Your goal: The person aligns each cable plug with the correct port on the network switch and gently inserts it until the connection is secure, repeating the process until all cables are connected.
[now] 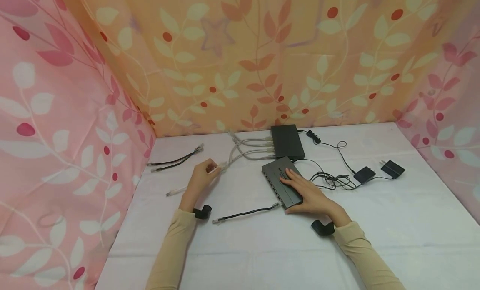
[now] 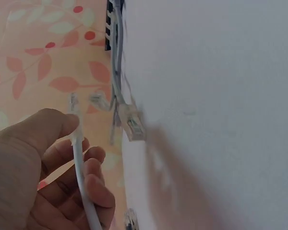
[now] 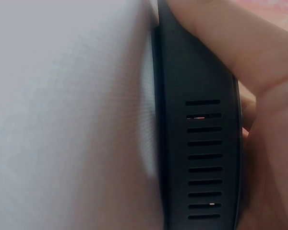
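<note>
In the head view my left hand (image 1: 203, 173) pinches a white network cable (image 1: 179, 191) close to one plug; the other end reaches out to the left. The left wrist view shows the clear plug (image 2: 73, 101) above the thumb and index finger. Beside it are loose plugs (image 2: 133, 125) of grey cables (image 1: 243, 150), whose other ends sit in a black box (image 1: 288, 142). My right hand (image 1: 309, 194) holds a grey Netgear switch (image 1: 277, 173), fingers across its top and thumb at its near edge. A short black cable (image 1: 247, 213) is plugged into the switch's near-left corner.
Two short black cables (image 1: 176, 160) lie at the left of the white table (image 1: 255, 256). Thin black power cords (image 1: 333, 179) tangle right of the switch and lead to two power adapters (image 1: 392, 169). Floral curtains (image 1: 240, 65) stand behind and at both sides.
</note>
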Demonstrator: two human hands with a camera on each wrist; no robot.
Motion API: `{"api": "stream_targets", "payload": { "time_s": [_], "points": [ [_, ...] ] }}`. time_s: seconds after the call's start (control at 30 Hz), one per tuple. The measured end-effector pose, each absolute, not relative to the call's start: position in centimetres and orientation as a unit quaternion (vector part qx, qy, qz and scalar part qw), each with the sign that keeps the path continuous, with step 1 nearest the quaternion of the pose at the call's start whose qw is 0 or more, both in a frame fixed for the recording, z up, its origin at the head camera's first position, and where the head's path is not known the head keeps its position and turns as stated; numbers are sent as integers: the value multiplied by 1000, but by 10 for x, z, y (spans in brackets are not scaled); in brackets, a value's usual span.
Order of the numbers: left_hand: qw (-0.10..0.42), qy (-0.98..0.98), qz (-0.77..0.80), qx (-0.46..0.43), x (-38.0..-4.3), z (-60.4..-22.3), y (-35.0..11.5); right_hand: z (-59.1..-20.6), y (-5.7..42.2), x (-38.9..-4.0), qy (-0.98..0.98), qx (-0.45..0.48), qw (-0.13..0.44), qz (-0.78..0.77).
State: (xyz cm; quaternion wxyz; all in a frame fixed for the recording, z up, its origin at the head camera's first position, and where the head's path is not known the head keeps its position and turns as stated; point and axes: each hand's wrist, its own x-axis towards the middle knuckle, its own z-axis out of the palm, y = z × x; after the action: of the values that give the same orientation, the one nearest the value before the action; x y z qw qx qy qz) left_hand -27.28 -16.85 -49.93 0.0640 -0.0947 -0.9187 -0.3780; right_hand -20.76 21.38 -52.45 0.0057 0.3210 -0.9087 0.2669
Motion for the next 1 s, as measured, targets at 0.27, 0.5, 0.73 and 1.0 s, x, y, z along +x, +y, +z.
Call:
{"api": "stream_targets", "payload": {
  "time_s": [0.27,0.5,0.73,1.0],
  "points": [
    [28,-918,-379,-118,-264,-494,-156,-522,213,-207,-909,324,7,263],
    [-3,-912,-386,-140,-255,-491,-139,-522,213,-207,-908,323,1,266],
    [-24,-914,-366,-174,-244,-485,-120,-522,213,-207,-908,324,4,265],
    [-45,-917,-337,-208,-238,-487,-99,-522,213,-207,-909,323,6,263]
  ]
}}
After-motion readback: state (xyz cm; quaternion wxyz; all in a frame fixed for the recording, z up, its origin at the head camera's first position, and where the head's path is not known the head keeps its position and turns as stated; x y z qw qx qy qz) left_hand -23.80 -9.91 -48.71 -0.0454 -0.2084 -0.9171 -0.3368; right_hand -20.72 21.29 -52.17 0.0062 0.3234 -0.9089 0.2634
